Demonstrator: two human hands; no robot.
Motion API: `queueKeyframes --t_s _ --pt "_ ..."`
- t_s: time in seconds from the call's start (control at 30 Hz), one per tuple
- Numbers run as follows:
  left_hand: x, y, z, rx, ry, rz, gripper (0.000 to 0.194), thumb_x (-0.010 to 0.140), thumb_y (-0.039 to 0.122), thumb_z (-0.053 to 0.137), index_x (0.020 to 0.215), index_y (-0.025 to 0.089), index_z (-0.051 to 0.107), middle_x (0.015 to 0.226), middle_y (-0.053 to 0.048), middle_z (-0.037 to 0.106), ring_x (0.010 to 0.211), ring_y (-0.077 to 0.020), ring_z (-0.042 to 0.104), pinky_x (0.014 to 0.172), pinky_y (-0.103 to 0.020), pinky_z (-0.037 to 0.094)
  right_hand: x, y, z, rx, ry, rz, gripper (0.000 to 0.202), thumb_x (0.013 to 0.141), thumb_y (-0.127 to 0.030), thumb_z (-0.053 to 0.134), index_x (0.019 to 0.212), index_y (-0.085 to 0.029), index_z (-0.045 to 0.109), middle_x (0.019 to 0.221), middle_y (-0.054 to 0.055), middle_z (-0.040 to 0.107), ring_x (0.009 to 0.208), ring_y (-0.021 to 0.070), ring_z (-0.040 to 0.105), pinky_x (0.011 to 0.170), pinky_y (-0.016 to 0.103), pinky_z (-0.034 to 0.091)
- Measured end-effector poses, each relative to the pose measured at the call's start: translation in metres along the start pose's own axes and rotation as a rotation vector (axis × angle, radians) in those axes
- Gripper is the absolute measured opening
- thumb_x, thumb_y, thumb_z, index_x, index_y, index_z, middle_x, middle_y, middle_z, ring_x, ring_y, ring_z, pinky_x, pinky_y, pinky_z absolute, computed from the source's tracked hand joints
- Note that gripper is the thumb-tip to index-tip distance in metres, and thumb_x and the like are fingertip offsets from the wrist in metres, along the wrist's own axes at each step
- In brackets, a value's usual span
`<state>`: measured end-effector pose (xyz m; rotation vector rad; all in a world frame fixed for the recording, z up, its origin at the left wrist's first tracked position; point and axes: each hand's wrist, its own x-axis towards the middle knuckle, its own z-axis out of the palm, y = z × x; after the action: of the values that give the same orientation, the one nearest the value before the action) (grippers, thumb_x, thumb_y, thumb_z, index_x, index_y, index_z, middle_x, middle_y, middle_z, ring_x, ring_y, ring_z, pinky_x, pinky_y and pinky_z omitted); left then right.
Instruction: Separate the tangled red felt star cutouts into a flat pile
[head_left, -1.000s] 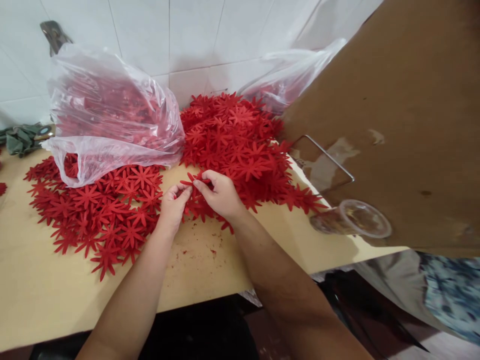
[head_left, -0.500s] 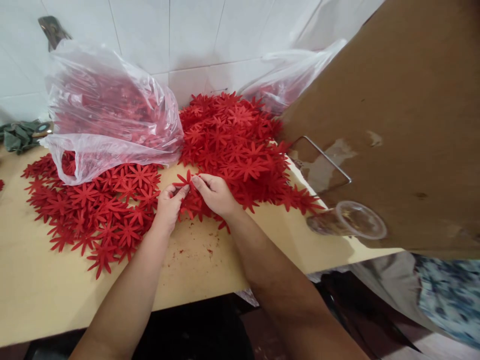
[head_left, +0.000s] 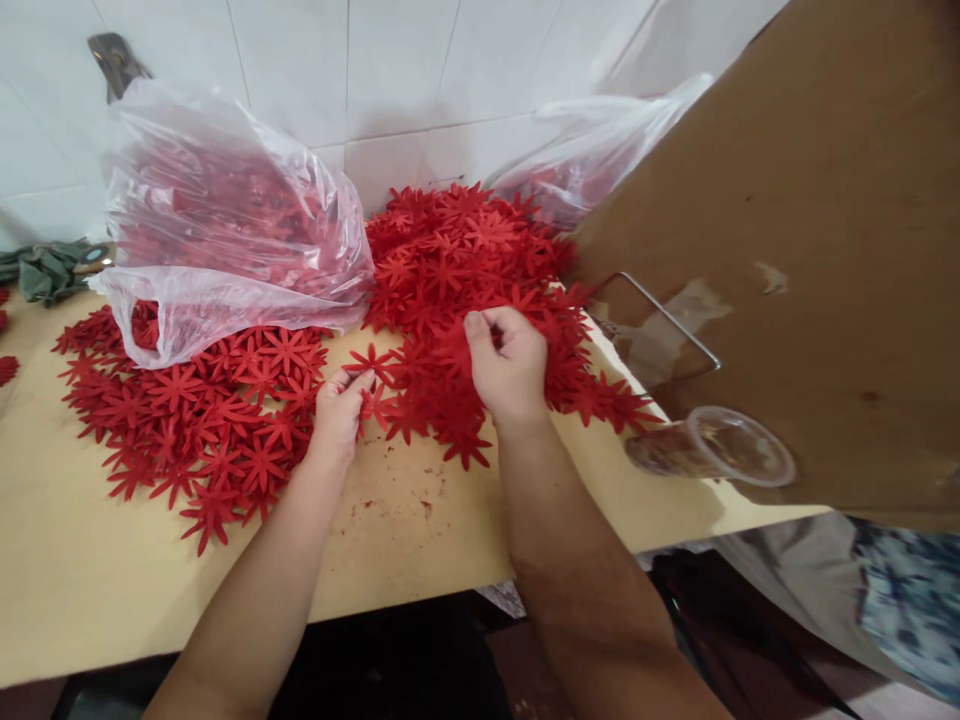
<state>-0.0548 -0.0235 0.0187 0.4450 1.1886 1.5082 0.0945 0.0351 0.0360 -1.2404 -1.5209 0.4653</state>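
Observation:
My left hand (head_left: 341,402) pinches a red flower piece (head_left: 370,364) between thumb and fingers, low over the table between two heaps. Over the right heap of red flower pieces (head_left: 442,270) is my right hand (head_left: 510,360), its thumb and index finger curled together. Whatever those fingertips hold, if anything, is too small to make out against the red. The left heap of red flower pieces (head_left: 202,430) lies beside my left forearm, partly under a clear plastic bag (head_left: 240,220) filled with more red pieces.
A large brown board (head_left: 810,250) with a metal handle (head_left: 667,318) slants up on the right. Against it a clear plastic cup (head_left: 705,445) lies tilted. Another bag (head_left: 577,165) stands behind the right heap. Green cloth (head_left: 49,272) lies at the far left.
My right hand has moved away from my left hand, right and slightly up, over the right heap. My left hand stays nearly in place with the red flower piece. The view has shifted slightly.

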Motion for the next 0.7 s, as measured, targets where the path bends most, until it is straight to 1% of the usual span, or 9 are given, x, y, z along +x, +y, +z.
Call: queueKeyframes --t_s 0.03,0.1,0.17,0.23,0.3,0.37,0.43,0.57,0.7 --pt "0.000 -0.001 0.001 0.027 -0.016 -0.002 0.015 0.057 0.023 0.070 0.064 0.014 0.059 0.055 0.005 0.059 0.051 -0.0056 0.051 0.060 -0.020 0.039 0.002 0.002 -0.003 -0.077 0.075 -0.047 0.032 0.078 -0.049 0.047 0.071 -0.019 0.053 0.073 0.004 0.051 0.076 0.0180 0.051 0.076 0.037 0.041" --pt "0.000 -0.002 0.003 0.082 -0.046 -0.004 0.014 0.059 0.023 0.069 0.063 0.014 0.059 0.054 0.004 0.058 0.050 -0.0055 0.049 0.058 -0.020 0.038 0.003 0.002 -0.005 -0.200 0.169 -0.130 0.032 0.074 -0.048 0.055 0.085 -0.018 0.058 0.098 0.010 0.054 0.102 0.0258 0.047 0.093 0.047 0.032" --pt "0.000 -0.004 0.003 0.113 -0.076 -0.001 0.015 0.061 0.025 0.069 0.063 0.015 0.058 0.055 0.004 0.058 0.051 -0.0060 0.049 0.058 -0.021 0.037 -0.001 -0.004 -0.003 -0.183 0.113 -0.166 0.034 0.072 -0.046 0.058 0.093 -0.019 0.059 0.109 0.012 0.052 0.112 0.0278 0.042 0.098 0.050 0.029" --pt "0.000 -0.005 0.003 0.133 -0.100 -0.001 0.016 0.062 0.027 0.068 0.063 0.015 0.056 0.054 0.004 0.056 0.050 -0.0062 0.047 0.057 -0.021 0.036 -0.010 -0.012 0.005 -0.004 -0.121 -0.151 0.032 0.075 -0.042 0.056 0.097 -0.019 0.058 0.104 0.011 0.055 0.104 0.0242 0.050 0.091 0.044 0.038" --pt "0.001 -0.007 0.001 0.155 -0.123 0.018 0.017 0.063 0.027 0.067 0.062 0.016 0.055 0.053 0.005 0.053 0.050 -0.0060 0.045 0.057 -0.021 0.036 -0.019 -0.019 0.014 0.177 -0.406 -0.095 0.029 0.075 -0.039 0.056 0.094 -0.017 0.057 0.092 0.009 0.059 0.086 0.0192 0.057 0.079 0.037 0.047" --pt "0.002 -0.009 0.000 0.179 -0.138 0.073 0.016 0.063 0.026 0.067 0.063 0.016 0.055 0.056 0.005 0.053 0.054 -0.0063 0.045 0.061 -0.021 0.036 -0.026 -0.022 0.022 0.228 -0.576 -0.033 0.023 0.074 -0.036 0.057 0.084 -0.016 0.057 0.080 0.006 0.059 0.072 0.0154 0.057 0.069 0.032 0.048" --pt "0.003 -0.011 -0.001 0.195 -0.151 0.125 0.016 0.064 0.028 0.067 0.068 0.015 0.057 0.061 0.004 0.055 0.060 -0.0070 0.047 0.065 -0.021 0.037 -0.028 -0.022 0.026 0.221 -0.620 0.004 0.017 0.074 -0.032 0.056 0.075 -0.016 0.056 0.073 0.004 0.058 0.067 0.0135 0.055 0.066 0.029 0.047" --pt "0.003 -0.013 -0.001 0.228 -0.183 0.127 0.022 0.065 0.035 0.065 0.068 0.015 0.056 0.060 0.005 0.052 0.059 -0.0067 0.045 0.062 -0.021 0.035 -0.022 -0.018 0.024 0.334 -0.606 0.070 0.015 0.072 -0.031 0.056 0.075 -0.016 0.057 0.072 0.002 0.061 0.066 0.0124 0.056 0.064 0.027 0.046" --pt "0.003 -0.013 -0.002 0.239 -0.240 0.090 0.025 0.065 0.037 0.065 0.067 0.015 0.054 0.059 0.005 0.051 0.056 -0.0057 0.043 0.058 -0.021 0.033 -0.018 -0.015 0.022 0.299 -0.512 0.128 0.017 0.072 -0.033 0.057 0.070 -0.016 0.056 0.064 0.001 0.058 0.058 0.0106 0.052 0.056 0.025 0.042"
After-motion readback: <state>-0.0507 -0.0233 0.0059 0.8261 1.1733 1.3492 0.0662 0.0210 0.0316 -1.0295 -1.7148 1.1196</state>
